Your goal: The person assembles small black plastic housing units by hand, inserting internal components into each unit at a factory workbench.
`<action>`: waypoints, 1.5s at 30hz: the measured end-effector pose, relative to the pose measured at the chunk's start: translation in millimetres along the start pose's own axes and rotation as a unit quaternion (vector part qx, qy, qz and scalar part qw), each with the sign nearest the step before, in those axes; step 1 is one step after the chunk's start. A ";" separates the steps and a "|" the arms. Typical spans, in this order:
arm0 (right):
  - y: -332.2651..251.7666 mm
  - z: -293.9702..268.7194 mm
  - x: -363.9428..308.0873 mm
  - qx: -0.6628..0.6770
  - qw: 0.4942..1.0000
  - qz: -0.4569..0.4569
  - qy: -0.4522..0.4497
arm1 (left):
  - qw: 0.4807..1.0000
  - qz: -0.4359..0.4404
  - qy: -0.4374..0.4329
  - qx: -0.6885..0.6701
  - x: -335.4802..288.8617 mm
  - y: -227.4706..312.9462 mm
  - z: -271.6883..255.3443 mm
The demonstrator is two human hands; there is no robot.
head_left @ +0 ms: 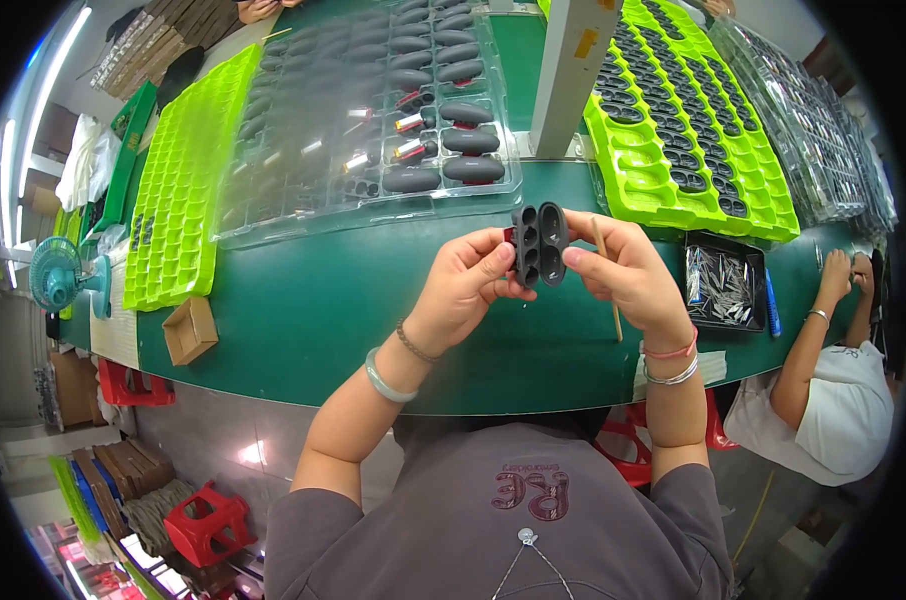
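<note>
Above the green table edge, both hands hold a small dark grey hinged case (551, 245), opened so that its two halves stand side by side with round hollows showing. My left hand (463, 278) grips the left half between thumb and fingers; a bit of red shows at that side. The thumb and fingers of my right hand (628, 275) close on the other half. A thin wooden stick (615, 318) is also tucked into the right hand, passing behind the thumb and pointing down toward the table.
Ahead lies a clear plastic tray (368, 215) of dark oval cases. Lime-green trays (638, 207) flank it, the right one filled with dark parts. A black box (723, 320) of small metal pieces, a blue pen (773, 305) and a metal post (568, 90) stand nearby. A co-worker sits at right.
</note>
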State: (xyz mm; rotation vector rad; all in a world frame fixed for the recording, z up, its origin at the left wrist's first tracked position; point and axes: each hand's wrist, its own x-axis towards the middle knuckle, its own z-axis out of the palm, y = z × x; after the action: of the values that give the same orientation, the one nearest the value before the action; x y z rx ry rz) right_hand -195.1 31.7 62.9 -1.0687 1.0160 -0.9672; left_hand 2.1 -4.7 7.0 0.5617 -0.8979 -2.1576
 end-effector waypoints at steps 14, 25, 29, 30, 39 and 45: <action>6.3 -1.5 -4.6 -0.051 0.998 -0.016 -0.036 | 0.998 -0.016 -0.049 -0.044 1.3 -2.6 0.2; 22.8 8.8 -3.2 -0.418 0.881 -0.193 0.110 | 0.836 0.257 0.060 0.482 -0.7 20.1 22.9; 17.5 8.5 -5.9 -0.420 0.880 -0.188 0.120 | 0.709 0.253 -0.076 0.654 9.3 47.5 17.6; 12.5 10.8 -7.9 -0.389 0.892 -0.177 0.147 | 0.695 0.289 -0.068 0.655 19.8 60.0 9.8; 12.1 -1.3 -3.1 -0.414 0.864 -0.206 0.198 | 0.596 0.237 0.123 0.757 166.4 128.7 -83.2; 13.5 -1.9 -2.8 -0.424 0.858 -0.214 0.195 | 0.529 0.200 0.084 0.821 169.6 120.5 -91.4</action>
State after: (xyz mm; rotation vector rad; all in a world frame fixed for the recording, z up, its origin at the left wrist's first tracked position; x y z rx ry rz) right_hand -195.9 36.7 50.0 -1.9421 1.6631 -1.1426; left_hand 3.5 -231.7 16.5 1.1468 -2.4618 -0.1845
